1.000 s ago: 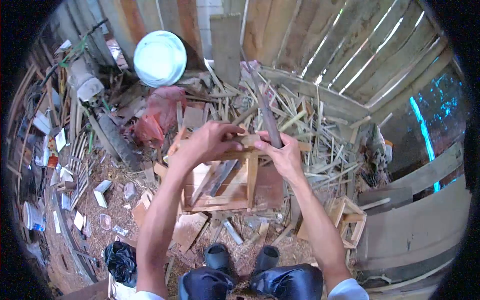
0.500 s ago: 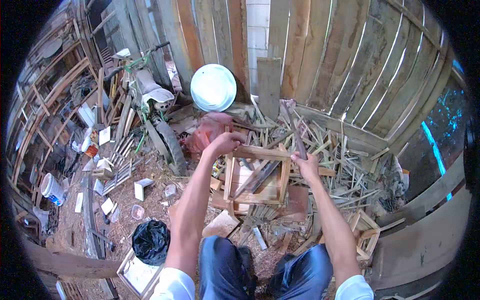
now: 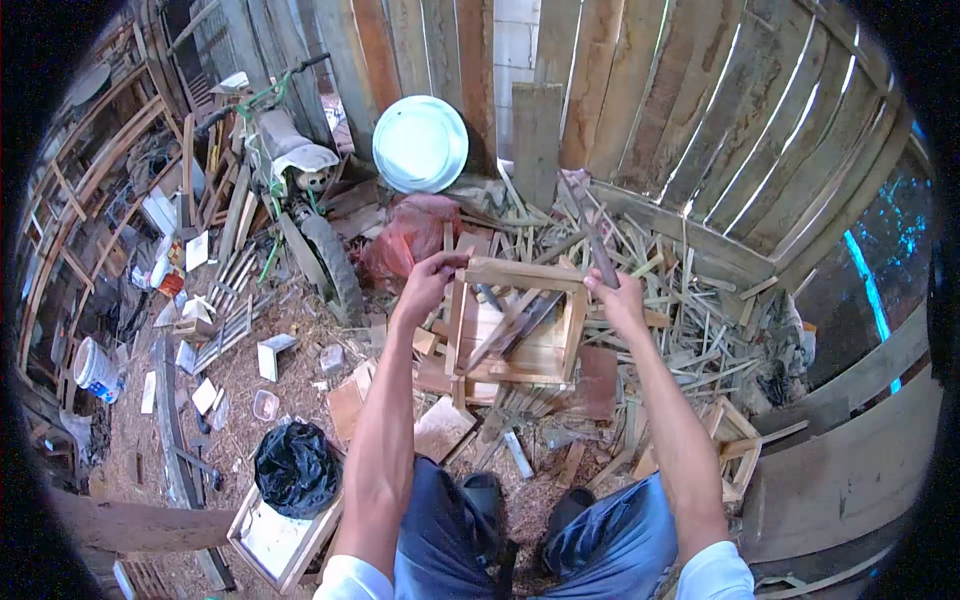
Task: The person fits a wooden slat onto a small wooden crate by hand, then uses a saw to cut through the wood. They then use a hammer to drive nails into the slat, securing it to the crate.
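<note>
My left hand (image 3: 432, 287) is closed on the upper left corner of a small rectangular wooden frame (image 3: 525, 275), which looks like a shallow box. In my right hand (image 3: 618, 298) is a long, narrow dark bar (image 3: 592, 232) that slants up and away to the left; I cannot make out its exact kind. The lower end of the bar is near the frame's upper right corner. Dark and pale wooden strips (image 3: 515, 335) lie diagonally across the frame's opening. Behind the opening, pale boards show.
Scrap wood strips (image 3: 690, 320) are piled along the plank wall (image 3: 640, 110). A pale round basin (image 3: 420, 145) leans at the back beside a reddish bag (image 3: 412, 235) and a small motorbike (image 3: 305, 170). A black plastic bag (image 3: 297, 468) rests on a wooden box (image 3: 270, 540) at left.
The view has shifted slightly, and both shoes now show more. My hands and the frame sit a little higher in view, with the frame tilted slightly differently. Both grips stay the same.
</note>
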Available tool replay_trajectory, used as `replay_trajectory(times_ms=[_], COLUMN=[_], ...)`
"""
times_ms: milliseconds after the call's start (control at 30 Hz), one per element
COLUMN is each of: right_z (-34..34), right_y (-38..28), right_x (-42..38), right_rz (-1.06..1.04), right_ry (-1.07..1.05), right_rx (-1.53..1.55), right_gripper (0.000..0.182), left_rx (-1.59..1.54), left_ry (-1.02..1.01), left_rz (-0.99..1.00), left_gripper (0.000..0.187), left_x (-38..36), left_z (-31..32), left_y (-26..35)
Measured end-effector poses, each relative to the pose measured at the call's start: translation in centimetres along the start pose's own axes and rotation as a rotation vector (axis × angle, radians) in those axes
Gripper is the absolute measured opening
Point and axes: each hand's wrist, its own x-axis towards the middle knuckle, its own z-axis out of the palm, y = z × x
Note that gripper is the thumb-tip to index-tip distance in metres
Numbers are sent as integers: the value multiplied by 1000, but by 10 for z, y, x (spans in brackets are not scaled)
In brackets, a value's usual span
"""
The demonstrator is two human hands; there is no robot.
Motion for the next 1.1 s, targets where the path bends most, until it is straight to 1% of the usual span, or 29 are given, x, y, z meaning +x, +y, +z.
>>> replay_trajectory(times_ms=[33, 67, 100, 133, 200, 233, 267, 300, 400, 467, 533, 667, 700, 800, 833, 900, 1000, 1067, 1100], right_z=[-1, 1, 4, 7, 8, 8, 8, 7, 6, 10, 12, 11, 12, 8, 7, 7, 3, 3, 3], right_y=[-2, -2, -6, -3, -3, -3, -5, -6, -11, -10, -7, -2, -1, -1, -3, -5, 0, 2, 1], right_x=[1, -2, -4, -2, -1, -2, -3, -3, -4, -5, -3, 0, 0, -1, -2, -3, 0, -2, -3], right_rz=[25, 55, 69, 38, 60, 70, 37, 1, 17, 23, 17, 5, -31, -26, -12, -14, -30, -4, -41], right_ry=[-4, -12, 4, 14, 26, 26, 15, 4, -23, -5, 29, 24, -11, -15, -26, -27, -31, -46, -42], right_rx=[-54, -104, -87, -66, -116, -122, -137, -150, -173, -170, -152, -194, -129, -126, -132, -129, -105, -70, -57], right_gripper=[31, 30, 29, 30, 32, 32, 32, 32, 32, 31, 31, 32, 32, 31, 28, 28, 28, 29, 30], left_rx=[100, 138, 217, 293, 143, 133, 114, 78, 49, 60, -15, 42, 35, 96, 97, 103, 49, 108, 137], left_ry=[-11, -22, -12, -7, 13, -9, -28, -39, -39, -30, -45, -39, -42, -18, -18, -18, -50, -27, 4], left_rz=[67, 35, 37, 44, 53, 17, 89, 102, 108, 96, 98, 101, 115, 77, 114, 91, 66, 124, 119], left_gripper=[30, 29, 29, 29, 28, 27, 26, 25, 24, 24, 25, 27, 27, 27, 27, 28, 31, 36, 38], left_x=[-3, -6, -7, -6, -8, -8, -9, -10, -11, -14, -14, -16, -17, -18, -17, -21, -16, -20, -21], left_z=[-1, -1, -1, -1, 1, -1, 1, 1, 2, 0, 0, -1, 0, 0, 1, 3, 1, 3, 5], left_y=[9, 18, 21, 21, 20, 21, 21, 20, 19, 19, 18, 18, 19, 22, 22, 28, 24, 22, 26])
